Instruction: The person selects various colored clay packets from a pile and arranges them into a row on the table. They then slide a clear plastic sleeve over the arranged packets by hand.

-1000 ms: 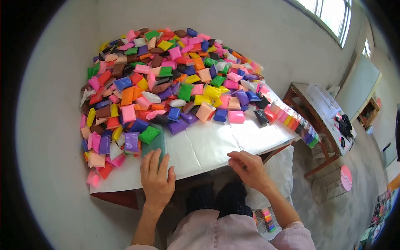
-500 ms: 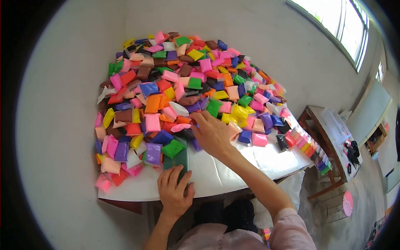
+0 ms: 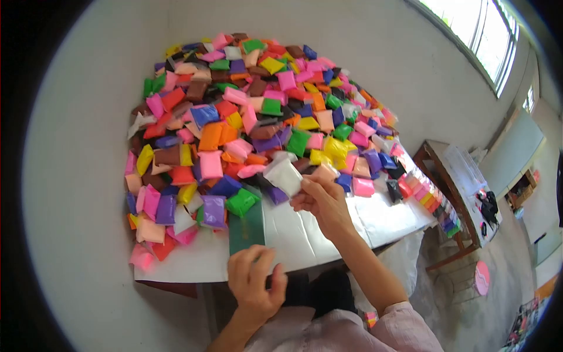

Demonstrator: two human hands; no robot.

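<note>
A white packet (image 3: 283, 177) is pinched by one corner between the thumb and fingers of my right hand (image 3: 328, 211), in front of the heap. My left hand (image 3: 255, 286) is at the table's front edge, slightly blurred, its fingers loosely bent and thumb apart, with nothing visible in it. Just beyond it, a flat dark green board or book (image 3: 246, 227) lies on the silvery white tabletop (image 3: 293, 237). A green packet (image 3: 243, 202) rests at its far end. Behind is a large heap of small soft packets in many colours, including a purple packet (image 3: 214, 212) and a yellow packet (image 3: 336, 151).
The heap reaches back to the white wall (image 3: 328, 29). Packets in colour rows (image 3: 437, 202) hang or stand at the table's right end. Farther right are a wooden side table (image 3: 437, 161) with a clear plastic box (image 3: 464, 167), and a stool with a pink top (image 3: 481, 278).
My right hand has come back from the heap, lifting out the white packet. My left hand has drawn off the green board toward me. The view has shifted slightly.
</note>
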